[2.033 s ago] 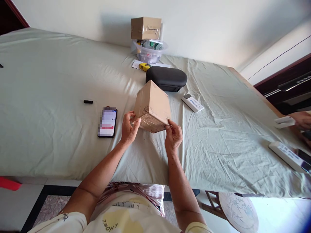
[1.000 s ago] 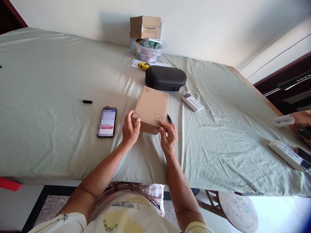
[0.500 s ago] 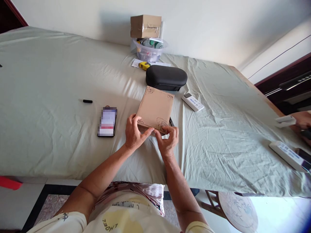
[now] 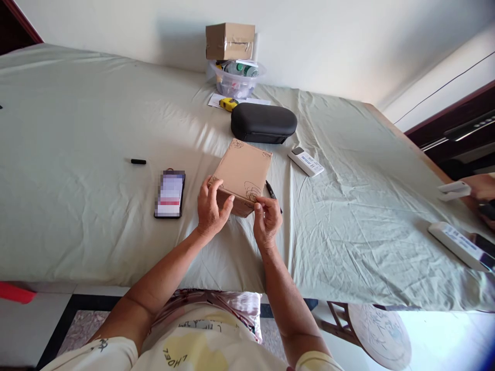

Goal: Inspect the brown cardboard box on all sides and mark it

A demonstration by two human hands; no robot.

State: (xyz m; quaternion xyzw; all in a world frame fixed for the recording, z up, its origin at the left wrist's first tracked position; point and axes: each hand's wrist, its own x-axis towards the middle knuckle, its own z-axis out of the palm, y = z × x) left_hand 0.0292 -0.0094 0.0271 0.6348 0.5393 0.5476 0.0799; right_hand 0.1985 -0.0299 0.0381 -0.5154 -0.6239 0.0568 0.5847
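A cardboard box (image 4: 244,166) with scribbled black swirls at its top corners rests on the cloth in front of me. My left hand (image 4: 214,207) grips the near left corner, fingers on the top edge and side, thumb against the front face. At the near right corner, my right hand (image 4: 267,219) holds the box between thumb and bent fingers. Just right of the box lies an uncapped black marker (image 4: 271,190), partly hidden by my right hand. The marker's black cap (image 4: 138,162) lies farther left, beyond a phone (image 4: 170,196) with a blurred screen.
Behind the box sits a black zip case (image 4: 263,122), with a yellow tape measure (image 4: 229,104) beyond it. A white device (image 4: 306,162) lies to the right. A plastic tub (image 4: 237,85) and another carton (image 4: 230,42) stand by the wall. Another person's hand (image 4: 481,189) holds something white at far right.
The box has tipped and shifted slightly left, so more of its front face shows. My thumbs have moved apart, and more of the marker is visible.
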